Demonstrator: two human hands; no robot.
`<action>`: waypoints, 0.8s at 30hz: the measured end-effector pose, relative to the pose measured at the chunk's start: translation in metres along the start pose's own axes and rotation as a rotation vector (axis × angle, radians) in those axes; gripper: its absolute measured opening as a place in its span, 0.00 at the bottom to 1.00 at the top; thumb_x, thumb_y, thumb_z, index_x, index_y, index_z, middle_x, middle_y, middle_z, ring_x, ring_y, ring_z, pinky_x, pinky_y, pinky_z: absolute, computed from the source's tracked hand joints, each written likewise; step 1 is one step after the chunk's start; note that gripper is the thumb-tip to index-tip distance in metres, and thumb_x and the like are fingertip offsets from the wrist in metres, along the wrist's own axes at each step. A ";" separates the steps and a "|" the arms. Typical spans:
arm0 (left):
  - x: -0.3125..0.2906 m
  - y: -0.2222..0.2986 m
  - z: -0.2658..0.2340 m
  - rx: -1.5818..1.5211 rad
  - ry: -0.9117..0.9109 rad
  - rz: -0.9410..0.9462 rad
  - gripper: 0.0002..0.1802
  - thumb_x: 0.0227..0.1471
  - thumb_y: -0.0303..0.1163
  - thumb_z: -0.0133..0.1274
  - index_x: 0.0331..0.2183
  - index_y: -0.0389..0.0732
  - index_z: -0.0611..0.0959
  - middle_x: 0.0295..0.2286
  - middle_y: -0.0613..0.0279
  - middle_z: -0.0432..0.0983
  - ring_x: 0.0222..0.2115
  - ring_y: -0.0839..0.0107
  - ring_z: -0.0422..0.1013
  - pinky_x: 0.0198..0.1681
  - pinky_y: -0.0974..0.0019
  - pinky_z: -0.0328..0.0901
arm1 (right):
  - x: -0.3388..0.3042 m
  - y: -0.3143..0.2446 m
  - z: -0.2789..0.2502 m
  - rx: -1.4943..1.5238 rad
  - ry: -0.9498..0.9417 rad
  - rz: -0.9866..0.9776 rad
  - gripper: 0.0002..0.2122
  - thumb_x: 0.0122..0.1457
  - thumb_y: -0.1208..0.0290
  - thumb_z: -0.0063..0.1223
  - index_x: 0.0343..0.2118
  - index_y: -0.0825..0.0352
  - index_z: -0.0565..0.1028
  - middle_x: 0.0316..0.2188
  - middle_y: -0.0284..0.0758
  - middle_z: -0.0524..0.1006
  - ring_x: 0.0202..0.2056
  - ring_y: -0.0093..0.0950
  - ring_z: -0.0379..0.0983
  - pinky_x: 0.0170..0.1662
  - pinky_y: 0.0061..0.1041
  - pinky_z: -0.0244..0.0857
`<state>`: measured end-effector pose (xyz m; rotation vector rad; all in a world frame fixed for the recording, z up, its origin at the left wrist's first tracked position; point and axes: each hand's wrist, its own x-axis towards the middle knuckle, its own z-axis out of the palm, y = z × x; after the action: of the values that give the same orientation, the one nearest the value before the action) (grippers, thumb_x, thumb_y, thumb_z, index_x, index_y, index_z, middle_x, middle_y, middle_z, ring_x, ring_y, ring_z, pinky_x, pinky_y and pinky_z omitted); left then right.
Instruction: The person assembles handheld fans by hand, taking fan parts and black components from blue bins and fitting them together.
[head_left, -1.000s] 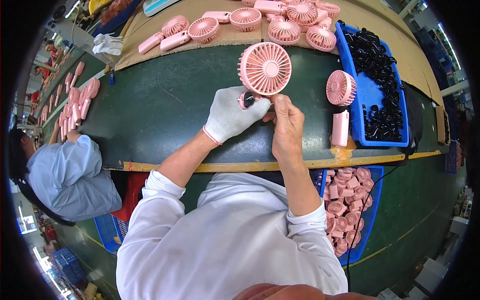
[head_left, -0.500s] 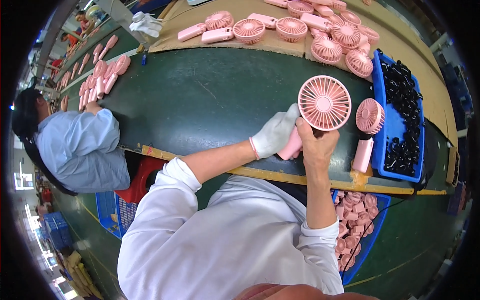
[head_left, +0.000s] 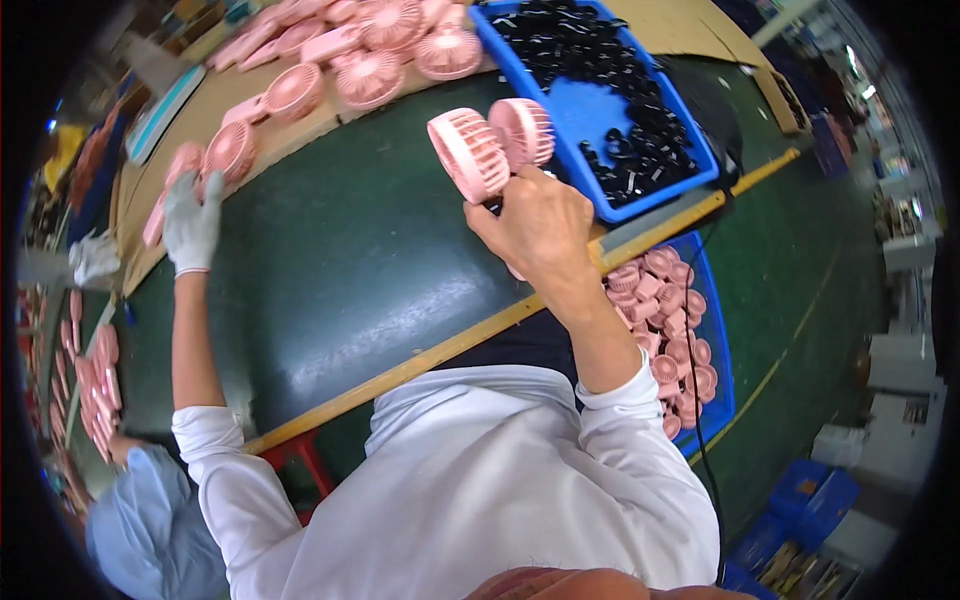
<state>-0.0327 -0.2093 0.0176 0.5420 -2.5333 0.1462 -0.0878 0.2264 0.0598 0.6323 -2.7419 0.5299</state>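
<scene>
My right hand [head_left: 545, 225] is bare and closed around a pink handheld fan [head_left: 468, 155], whose round head is tilted above the green table; most of its handle is hidden by the hand. Right beside that head is a second pink fan [head_left: 524, 132], close to the blue tray; my hand hides its lower part. Far to the left, my left hand [head_left: 192, 228] in a white glove reaches out over the cardboard, fingers apart. Its fingertips are at a pink fan [head_left: 184, 160] lying there, and another fan [head_left: 231, 150] lies just to their right.
A blue tray [head_left: 712, 172] of small black parts stands at the table's right. More pink fans [head_left: 370, 80] lie along the cardboard. Below the yellow table edge [head_left: 400, 388], a blue crate [head_left: 722, 400] holds pink fan parts. A co-worker in a blue shirt [head_left: 155, 520] sits at left.
My left hand has let go of the fan and moved far left to the cardboard. My right hand keeps the fan, now turned sideways near the other one. The view has turned rightward.
</scene>
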 end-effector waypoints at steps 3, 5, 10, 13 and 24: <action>0.024 -0.050 0.035 0.274 -0.175 0.394 0.20 0.61 0.43 0.36 0.46 0.41 0.72 0.40 0.47 0.72 0.40 0.50 0.70 0.43 0.52 0.64 | 0.001 0.011 0.000 -0.095 0.017 -0.018 0.16 0.42 0.59 0.64 0.22 0.71 0.78 0.21 0.40 0.76 0.23 0.37 0.76 0.25 0.35 0.70; 0.034 -0.050 0.047 0.285 -0.221 0.356 0.18 0.60 0.41 0.38 0.47 0.43 0.70 0.39 0.48 0.72 0.38 0.50 0.71 0.41 0.52 0.65 | -0.003 0.017 -0.001 -0.113 0.040 -0.061 0.14 0.43 0.60 0.65 0.23 0.68 0.79 0.22 0.38 0.75 0.22 0.35 0.76 0.25 0.32 0.69; 0.020 -0.038 0.027 0.367 -0.340 0.354 0.19 0.57 0.33 0.41 0.51 0.49 0.67 0.35 0.49 0.72 0.35 0.50 0.73 0.36 0.54 0.68 | 0.014 0.048 -0.025 -0.069 0.175 0.001 0.13 0.47 0.58 0.61 0.21 0.65 0.77 0.23 0.38 0.75 0.24 0.35 0.76 0.27 0.33 0.70; 0.007 0.035 -0.018 0.005 -0.290 -0.079 0.24 0.51 0.53 0.50 0.36 0.40 0.78 0.29 0.46 0.76 0.31 0.51 0.74 0.35 0.53 0.66 | 0.039 0.095 -0.041 -0.231 0.175 0.047 0.14 0.50 0.57 0.58 0.22 0.65 0.77 0.26 0.41 0.75 0.28 0.41 0.74 0.31 0.37 0.70; -0.056 0.112 -0.062 -0.169 -0.335 0.078 0.28 0.41 0.59 0.57 0.28 0.42 0.78 0.28 0.54 0.76 0.31 0.58 0.75 0.31 0.56 0.69 | 0.075 0.144 -0.015 -0.436 -0.083 0.118 0.07 0.52 0.70 0.53 0.31 0.66 0.76 0.31 0.47 0.78 0.36 0.47 0.75 0.40 0.43 0.69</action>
<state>-0.0046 -0.0748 0.0410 0.4298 -2.8584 -0.1414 -0.2165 0.3256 0.0577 0.3919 -2.8476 -0.0799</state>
